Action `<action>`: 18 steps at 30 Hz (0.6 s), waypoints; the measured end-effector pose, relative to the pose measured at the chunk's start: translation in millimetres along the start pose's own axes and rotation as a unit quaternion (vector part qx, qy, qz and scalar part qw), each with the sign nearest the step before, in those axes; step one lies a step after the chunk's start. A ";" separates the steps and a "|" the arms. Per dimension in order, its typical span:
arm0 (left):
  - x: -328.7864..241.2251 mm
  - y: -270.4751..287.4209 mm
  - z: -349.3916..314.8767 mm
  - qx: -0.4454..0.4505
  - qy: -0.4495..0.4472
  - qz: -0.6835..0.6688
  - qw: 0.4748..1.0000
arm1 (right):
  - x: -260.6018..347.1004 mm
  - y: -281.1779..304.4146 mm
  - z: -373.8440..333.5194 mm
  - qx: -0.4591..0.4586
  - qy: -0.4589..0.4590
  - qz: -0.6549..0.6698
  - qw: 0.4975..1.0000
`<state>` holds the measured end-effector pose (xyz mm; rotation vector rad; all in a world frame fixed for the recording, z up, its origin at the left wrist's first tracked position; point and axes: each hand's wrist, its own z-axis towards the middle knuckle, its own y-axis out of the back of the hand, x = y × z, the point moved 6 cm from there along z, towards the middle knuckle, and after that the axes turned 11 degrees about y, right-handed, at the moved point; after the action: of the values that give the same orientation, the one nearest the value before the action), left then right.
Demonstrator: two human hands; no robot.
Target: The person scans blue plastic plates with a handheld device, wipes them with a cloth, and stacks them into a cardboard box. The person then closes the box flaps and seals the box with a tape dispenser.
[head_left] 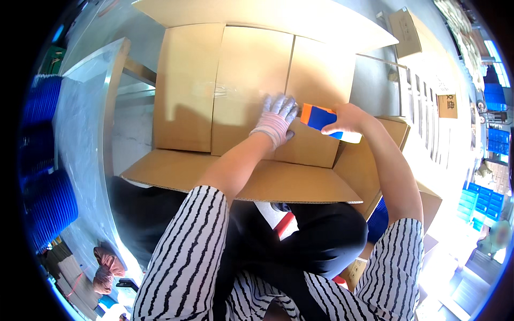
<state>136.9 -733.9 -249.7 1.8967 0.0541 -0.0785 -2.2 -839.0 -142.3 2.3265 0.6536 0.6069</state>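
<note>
A large cardboard carton (241, 181) stands in front of me with its near and far flaps folded out. Brown cardboard panels (184, 85) fill its opening side by side, and a strip of clear tape (227, 92) crosses the middle one. My left hand (276, 120), in a pink and grey glove, lies flat on that middle panel with its fingers spread. My right hand (348, 120), which looks bare, grips a small blue and orange box (319, 117) over the right panel. The box's orange end points toward my left fingers.
A metal-edged table or frame (115, 80) runs along the left. Stacks of blue plastic trays (51, 208) stand at the far left. Another cardboard box (405, 33) is at the back right. Blue bins (484, 200) show at the far right. My legs (321, 230) are close behind the carton.
</note>
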 end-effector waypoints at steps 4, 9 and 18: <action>0.3 3.2 -1.5 -0.005 0.007 0.000 1.000 | 4.7 29.3 -25.6 0.053 -0.044 -0.039 0.997; -4.4 28.1 -3.2 0.029 0.052 -0.020 0.998 | 13.8 34.4 -10.5 0.060 -0.114 -0.172 0.977; -27.7 41.1 16.2 0.135 0.137 -0.053 0.980 | 110.0 -67.6 78.3 0.033 -0.046 -0.454 0.889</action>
<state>112.0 -762.4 -213.8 2.1657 0.3472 0.1088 107.1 -764.2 -214.7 1.7817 1.5792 0.0282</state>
